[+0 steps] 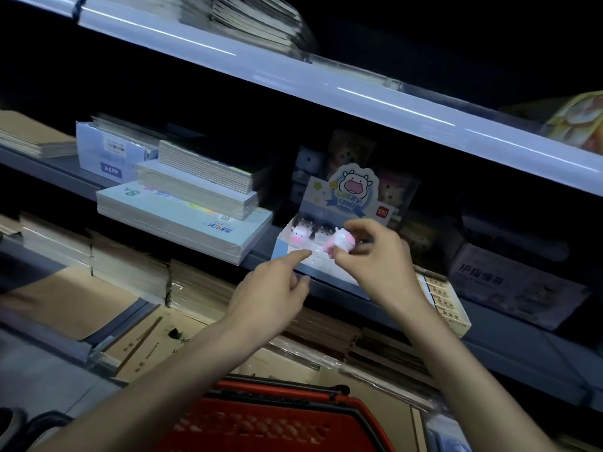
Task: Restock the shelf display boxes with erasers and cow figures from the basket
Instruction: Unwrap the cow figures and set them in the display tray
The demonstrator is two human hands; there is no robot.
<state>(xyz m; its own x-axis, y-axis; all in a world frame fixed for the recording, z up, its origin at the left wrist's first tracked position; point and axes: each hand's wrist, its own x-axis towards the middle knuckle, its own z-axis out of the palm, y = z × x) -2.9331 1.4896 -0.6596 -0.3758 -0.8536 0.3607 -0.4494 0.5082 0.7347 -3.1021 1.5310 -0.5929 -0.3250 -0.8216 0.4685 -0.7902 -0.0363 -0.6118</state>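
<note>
While R hand pinches 1 cow over the box, L hand holds nothing, index out. Next, I'd judge: seat it at 3 o'clock of front cow.

Left forearm and right forearm: both bare along their whole visible length, slender and smooth. Each ends in a bare hand, the left hand and the right hand.

One display box, two pink cow figures, one basket
</note>
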